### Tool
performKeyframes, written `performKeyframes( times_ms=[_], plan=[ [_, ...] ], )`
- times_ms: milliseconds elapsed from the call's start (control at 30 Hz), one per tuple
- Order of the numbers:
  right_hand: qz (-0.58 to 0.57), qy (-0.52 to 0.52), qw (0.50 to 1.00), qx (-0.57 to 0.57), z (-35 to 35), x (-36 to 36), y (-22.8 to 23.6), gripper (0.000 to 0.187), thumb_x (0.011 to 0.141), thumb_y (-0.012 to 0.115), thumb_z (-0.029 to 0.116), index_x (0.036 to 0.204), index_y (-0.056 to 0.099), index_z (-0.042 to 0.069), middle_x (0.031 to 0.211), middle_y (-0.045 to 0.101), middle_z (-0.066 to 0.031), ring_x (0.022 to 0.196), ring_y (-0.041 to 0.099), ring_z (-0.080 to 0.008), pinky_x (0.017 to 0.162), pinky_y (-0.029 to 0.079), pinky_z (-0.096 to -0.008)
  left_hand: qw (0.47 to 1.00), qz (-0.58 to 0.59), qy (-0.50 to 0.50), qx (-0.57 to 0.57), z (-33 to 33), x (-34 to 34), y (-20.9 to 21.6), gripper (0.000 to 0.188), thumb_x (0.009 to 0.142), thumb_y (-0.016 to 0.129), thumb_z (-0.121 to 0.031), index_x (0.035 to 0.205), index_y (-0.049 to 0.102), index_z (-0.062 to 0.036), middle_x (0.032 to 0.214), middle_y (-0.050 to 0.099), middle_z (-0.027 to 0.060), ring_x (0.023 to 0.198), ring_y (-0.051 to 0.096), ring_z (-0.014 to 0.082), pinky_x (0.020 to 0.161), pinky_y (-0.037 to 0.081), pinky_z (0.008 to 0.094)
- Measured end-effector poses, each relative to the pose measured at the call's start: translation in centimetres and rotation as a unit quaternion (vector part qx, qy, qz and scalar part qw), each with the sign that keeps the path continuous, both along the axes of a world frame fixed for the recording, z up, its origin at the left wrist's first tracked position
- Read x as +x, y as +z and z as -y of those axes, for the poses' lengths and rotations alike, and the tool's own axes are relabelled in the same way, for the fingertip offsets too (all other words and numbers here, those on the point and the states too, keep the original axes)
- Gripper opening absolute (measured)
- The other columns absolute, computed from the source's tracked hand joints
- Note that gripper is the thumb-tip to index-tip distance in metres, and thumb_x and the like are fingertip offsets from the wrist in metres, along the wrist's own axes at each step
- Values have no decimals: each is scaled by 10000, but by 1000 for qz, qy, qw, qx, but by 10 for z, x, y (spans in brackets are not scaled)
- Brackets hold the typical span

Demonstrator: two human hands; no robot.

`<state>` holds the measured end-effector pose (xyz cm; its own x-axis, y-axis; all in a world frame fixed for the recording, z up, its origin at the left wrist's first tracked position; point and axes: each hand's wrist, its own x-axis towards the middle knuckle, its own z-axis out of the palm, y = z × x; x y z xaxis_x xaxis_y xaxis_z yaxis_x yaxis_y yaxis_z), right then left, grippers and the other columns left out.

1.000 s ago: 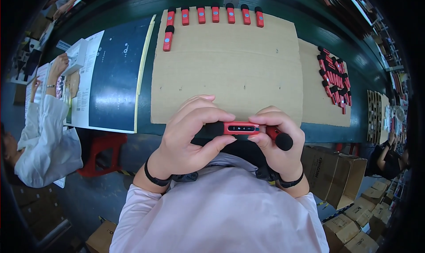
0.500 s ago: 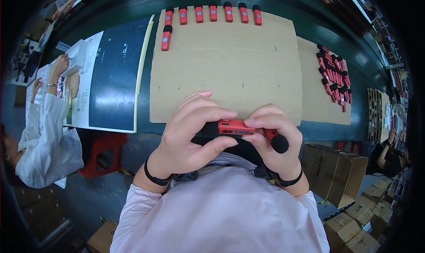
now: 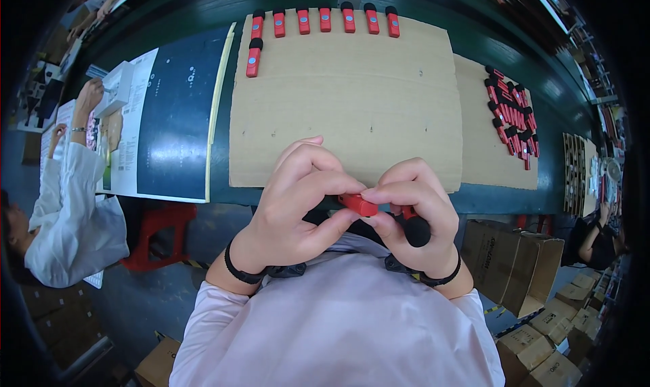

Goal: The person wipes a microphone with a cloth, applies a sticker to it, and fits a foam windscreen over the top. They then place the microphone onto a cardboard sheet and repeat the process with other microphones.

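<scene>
Close to my body, beyond the table's near edge, my left hand pinches a small red microphone between thumb and fingers. Its end points to the right, and the rest is hidden by the hand. The fingertips of my right hand touch that same end. Tucked in my right hand is a second red microphone with a round black foam cover, its body mostly covered by the fingers. On the cardboard sheet ahead, similar red microphones stand in a row along the far edge, with one more below the row's left end.
A second cardboard sheet at the right bears a heap of red microphones. Left lies a stack of dark blue printed sheets. A co-worker in white sits at the left by a red stool. Cardboard boxes stand at the lower right.
The microphone in my left hand has turned, so its slotted side no longer shows and its end tilts toward me. The foam-covered one in my right hand has shifted slightly left and down.
</scene>
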<state>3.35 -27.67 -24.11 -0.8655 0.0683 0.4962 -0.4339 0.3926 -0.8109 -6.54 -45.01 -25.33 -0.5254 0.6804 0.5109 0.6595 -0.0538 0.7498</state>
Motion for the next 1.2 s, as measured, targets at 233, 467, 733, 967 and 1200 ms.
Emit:
performKeyframes(
  times_ms=[233,467,733,967,1200],
  plan=[
    [-40,-1,999,35,5,-9,-2,359,716,779,-42,1044,646,14,872,609,-106,748,592,-213,577,470,-294,999,-37,25,10,2,-3,-2,296,642,748,-7,921,667,-66,839,555,61,765,545,242,813,413,401],
    [-65,-11,996,63,12,-17,-4,334,703,784,-28,1004,646,12,848,604,-108,734,582,-236,580,473,-301,996,-85,31,3,10,-12,-1,262,673,706,-1,929,670,-48,792,580,54,719,537,235,744,408,368],
    [86,37,993,-64,12,-23,-16,305,842,596,-93,1118,524,17,1018,536,-93,807,508,-133,680,441,-241,978,-142,119,-91,45,-53,24,250,676,690,25,906,647,-63,811,650,42,761,614,232,801,427,360],
    [151,33,984,-90,-5,-22,-34,266,910,483,-94,1152,481,17,1082,544,-90,888,550,-124,763,481,-233,912,-325,197,-155,35,-117,21,229,691,692,8,901,637,-64,836,663,50,799,628,242,855,450,385],
    [238,33,964,-114,-7,-22,-15,233,931,512,-56,1156,473,-6,1079,631,-111,852,617,-128,743,504,-250,892,-381,174,-169,12,-156,3,213,698,723,-37,888,630,-61,896,649,53,890,617,250,869,455,399]
  ],
)
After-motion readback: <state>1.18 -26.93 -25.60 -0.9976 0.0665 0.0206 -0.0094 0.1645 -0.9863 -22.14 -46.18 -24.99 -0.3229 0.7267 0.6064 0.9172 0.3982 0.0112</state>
